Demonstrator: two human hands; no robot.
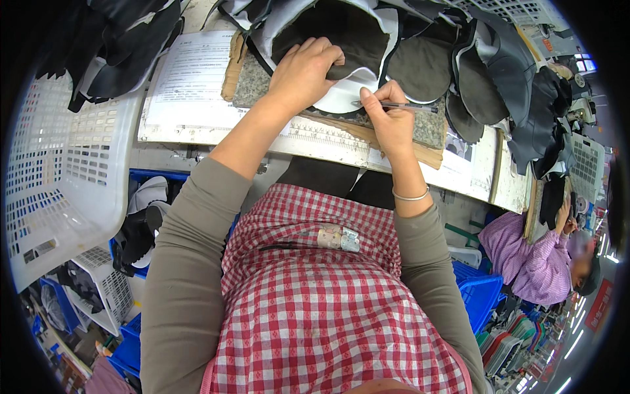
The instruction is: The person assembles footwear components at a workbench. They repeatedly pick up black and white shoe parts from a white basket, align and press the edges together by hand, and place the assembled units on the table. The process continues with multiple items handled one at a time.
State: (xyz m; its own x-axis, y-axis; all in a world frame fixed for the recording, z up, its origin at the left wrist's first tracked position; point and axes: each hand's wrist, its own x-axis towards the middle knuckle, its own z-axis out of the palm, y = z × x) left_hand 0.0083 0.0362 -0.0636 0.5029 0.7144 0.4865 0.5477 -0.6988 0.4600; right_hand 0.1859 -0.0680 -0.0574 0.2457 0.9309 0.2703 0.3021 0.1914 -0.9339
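Note:
A pen [407, 106] is pinched in my right hand [392, 121], its tip at a white lining flap [341, 97] of a dark shoe upper [328, 31]. My left hand [307, 71] lies on that upper, fingers bent and pressed against its dark inner face beside the flap. Under the work is a speckled stone slab [252, 85], with layered brown cardboard [234, 62] showing at its edges. Whether the pen tip touches the flap, I cannot tell.
More black shoe pieces [482, 85] crowd the bench's right side, and others [128, 56] hang over a white basket [72, 157] at left. Printed sheets [187, 69] and a ruler strip [328, 136] lie on the bench. A co-worker [531, 259] in pink sits at right.

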